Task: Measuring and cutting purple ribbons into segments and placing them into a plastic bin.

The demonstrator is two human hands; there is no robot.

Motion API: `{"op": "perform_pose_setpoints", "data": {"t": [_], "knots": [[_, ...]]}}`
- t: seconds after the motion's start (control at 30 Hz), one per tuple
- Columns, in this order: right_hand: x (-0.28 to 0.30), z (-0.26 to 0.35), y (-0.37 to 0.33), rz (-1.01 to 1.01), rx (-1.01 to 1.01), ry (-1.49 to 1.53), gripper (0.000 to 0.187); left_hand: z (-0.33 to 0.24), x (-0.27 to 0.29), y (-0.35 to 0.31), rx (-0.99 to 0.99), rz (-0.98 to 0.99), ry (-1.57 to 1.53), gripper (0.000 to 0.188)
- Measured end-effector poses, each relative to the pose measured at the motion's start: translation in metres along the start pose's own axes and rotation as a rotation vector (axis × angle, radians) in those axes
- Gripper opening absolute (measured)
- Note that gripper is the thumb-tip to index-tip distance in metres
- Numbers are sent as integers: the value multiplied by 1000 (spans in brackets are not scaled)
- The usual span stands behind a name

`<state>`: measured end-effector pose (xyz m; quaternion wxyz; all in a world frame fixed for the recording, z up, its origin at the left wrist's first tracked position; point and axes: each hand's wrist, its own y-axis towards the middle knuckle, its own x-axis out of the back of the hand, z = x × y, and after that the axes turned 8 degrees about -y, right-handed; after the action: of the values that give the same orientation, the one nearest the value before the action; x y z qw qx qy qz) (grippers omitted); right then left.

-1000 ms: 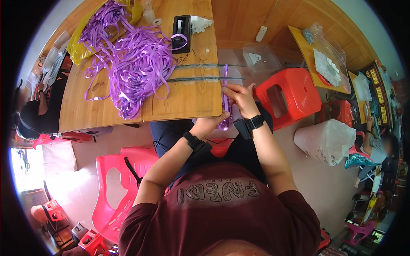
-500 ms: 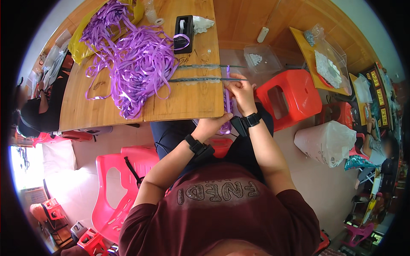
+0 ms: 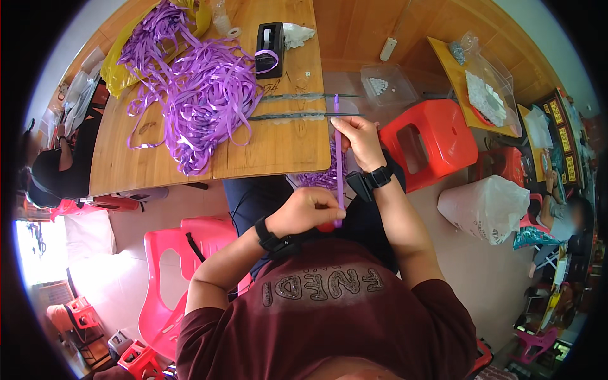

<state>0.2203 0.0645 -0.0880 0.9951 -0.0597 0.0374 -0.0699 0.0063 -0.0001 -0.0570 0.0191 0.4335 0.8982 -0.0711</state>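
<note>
A narrow purple ribbon [image 3: 339, 170] runs straight between my two hands, just off the table's right edge. My left hand [image 3: 310, 210] pinches its near end close to my lap. Farther out, my right hand [image 3: 356, 138] grips the ribbon beside the nearer of two thin dark rods [image 3: 288, 116], which are taped to the tabletop and jut past its edge. The ribbon's far end reaches the second rod [image 3: 297, 97]. Below the ribbon, more purple ribbon [image 3: 320, 177] hangs in a heap. On the table lies a large tangled pile of purple ribbon [image 3: 212, 95].
A yellow bag [image 3: 120, 66] holds part of the pile. A black tape dispenser [image 3: 270, 50] stands near crumpled white plastic [image 3: 296, 35]. To the right are a red stool [image 3: 437, 136] and a white sack [image 3: 484, 209]; a pink chair [image 3: 158, 285] stands at left. Other people sit at both sides.
My left hand has drawn back from the table edge toward my body, pulling the ribbon out straight. My right hand has shifted slightly nearer and stays by the rods.
</note>
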Motion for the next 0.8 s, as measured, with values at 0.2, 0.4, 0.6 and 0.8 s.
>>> {"op": "perform_pose_setpoints", "data": {"t": [0.2, 0.4, 0.6, 0.8], "knots": [[9, 2, -5, 18, 0, 71, 20, -37, -11, -17, -342, 310, 89, 14], [23, 45, -47, 115, 380, -511, 20, -60, 3, -16, -368, 334, 72, 16], [24, 92, -60, 315, 1031, -1081, 26, -100, 6, -9, -462, 247, 154, 12], [28, 146, 6, 6, 1335, -1182, 24, -158, 29, 15, -660, -197, 476, 18]]}}
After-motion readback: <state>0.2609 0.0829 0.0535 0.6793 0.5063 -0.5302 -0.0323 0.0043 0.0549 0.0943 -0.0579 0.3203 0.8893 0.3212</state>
